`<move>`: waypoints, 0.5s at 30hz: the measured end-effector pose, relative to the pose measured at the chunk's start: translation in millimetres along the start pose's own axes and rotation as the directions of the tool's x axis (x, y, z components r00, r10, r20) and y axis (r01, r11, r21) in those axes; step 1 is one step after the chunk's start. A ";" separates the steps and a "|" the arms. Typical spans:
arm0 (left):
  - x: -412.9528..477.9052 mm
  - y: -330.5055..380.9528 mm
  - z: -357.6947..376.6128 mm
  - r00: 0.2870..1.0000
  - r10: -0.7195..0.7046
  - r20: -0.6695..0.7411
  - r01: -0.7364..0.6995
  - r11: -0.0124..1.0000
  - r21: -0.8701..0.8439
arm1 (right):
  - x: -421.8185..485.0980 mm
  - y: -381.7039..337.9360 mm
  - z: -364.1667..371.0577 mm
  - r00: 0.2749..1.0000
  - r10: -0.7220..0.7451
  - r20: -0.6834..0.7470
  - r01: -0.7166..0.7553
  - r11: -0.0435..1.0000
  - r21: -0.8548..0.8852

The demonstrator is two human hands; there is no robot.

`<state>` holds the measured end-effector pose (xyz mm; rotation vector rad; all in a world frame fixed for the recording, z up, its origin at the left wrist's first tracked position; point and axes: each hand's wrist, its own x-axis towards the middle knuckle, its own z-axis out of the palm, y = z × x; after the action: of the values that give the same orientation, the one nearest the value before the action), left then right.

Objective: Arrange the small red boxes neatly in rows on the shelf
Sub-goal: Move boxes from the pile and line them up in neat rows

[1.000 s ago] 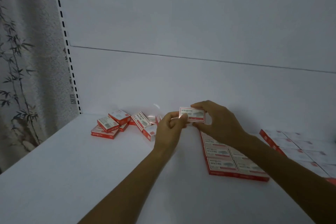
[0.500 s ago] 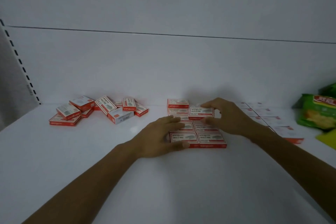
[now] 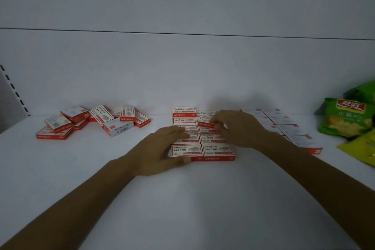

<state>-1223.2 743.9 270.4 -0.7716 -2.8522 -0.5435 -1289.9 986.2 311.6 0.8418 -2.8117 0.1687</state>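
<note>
Shelf (image 3: 203,209): white and flat; a wide bare stretch is seen at the front, near the person.
Back wall (image 3: 182,67): white; the far boxes are set close to it.
Neat rows (image 3: 217,149): red boxes are laid flat in two columns in the middle, with sides touching and front edges lined up.
Left hand (image 3: 162,154): laid flat on the left column with fingers straight; the thumb is pressed to the front edge of the nearest box.
Right hand (image 3: 241,130): its fingers are closed in a pinch on one small red box.
Held box (image 3: 206,121): tilted, and held over the back part of the right column; whether it touches the boxes below cannot be told.
Loose pile (image 3: 93,122): red boxes are heaped at all angles on the left, well apart from the rows, with bare shelf between.
Pale rows (image 3: 284,126): more boxes are laid flat beside the right hand.
Snack bags (image 3: 345,119): green, at the far right edge.
</note>
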 end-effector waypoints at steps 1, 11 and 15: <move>-0.1 -0.7 0.9 1.000 -0.013 0.003 0.013 1.000 0.022 | 3.9 1.7 1.5 1.000 0.001 0.010 -0.001 1.000 -0.010; -1.5 1.4 -0.4 0.996 -0.085 0.027 0.084 0.996 0.031 | 34.7 12.6 24.4 1.000 0.011 -0.003 -0.011 1.000 0.004; -0.4 0.7 -1.8 0.994 -0.090 0.058 0.088 0.995 0.037 | 32.4 13.7 38.4 1.000 0.025 0.001 -0.025 0.985 0.171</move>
<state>-1222.3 743.6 272.1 -0.6687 -2.9543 -0.4897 -1330.1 974.0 280.8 0.8416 -2.8383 0.4200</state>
